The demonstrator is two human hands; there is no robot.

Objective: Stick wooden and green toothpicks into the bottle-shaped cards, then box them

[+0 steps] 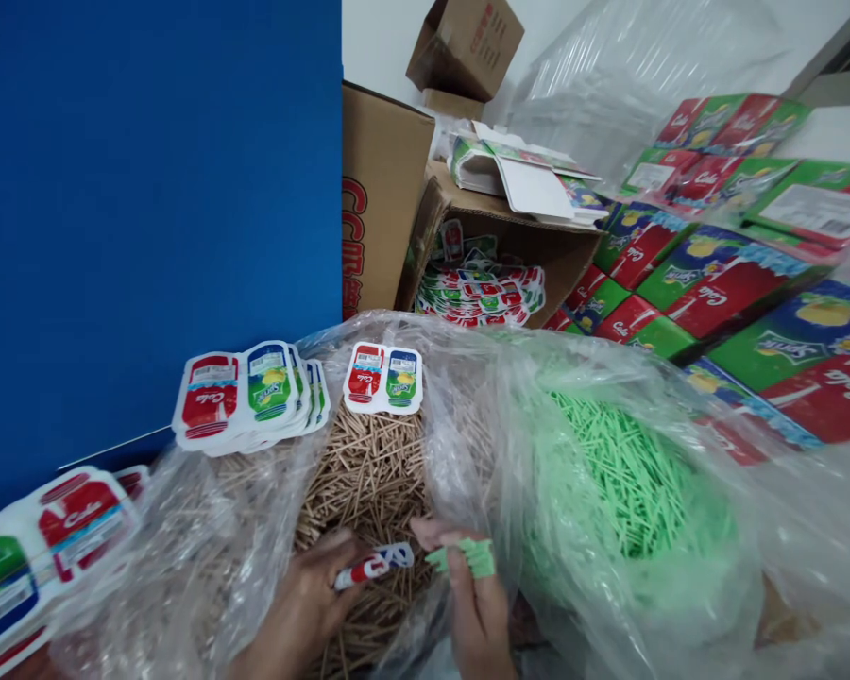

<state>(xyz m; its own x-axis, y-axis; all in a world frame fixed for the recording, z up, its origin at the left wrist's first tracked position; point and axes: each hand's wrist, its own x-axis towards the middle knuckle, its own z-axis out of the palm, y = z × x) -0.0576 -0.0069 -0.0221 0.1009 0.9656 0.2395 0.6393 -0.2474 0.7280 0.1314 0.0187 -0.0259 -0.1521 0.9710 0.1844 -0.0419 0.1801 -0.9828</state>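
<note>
My left hand (310, 593) is closed around a red, white and blue Cola-and-Sprite printed packet (372, 567), seen nearly edge-on. Close beside it, my right hand (478, 604) pinches a small bunch of thin green sticks (476, 555). Both hands are above a clear plastic bag full of thin brown sticks (375, 453). On top of these lies a single double packet (383, 378), one half Cola and one half Sprite. A fanned stack of such packets (245, 397) rests to its left. To the right, another bag holds loose green sticks (630, 472).
More double packets (81, 529) lie at the lower left, beside a tall blue panel (156, 189). Behind the bags, an open cardboard box (567, 250) contains many packets, with flat printed cartons (538, 189) on top. Printed Cola-and-Sprite boxes (722, 283) are stacked at right.
</note>
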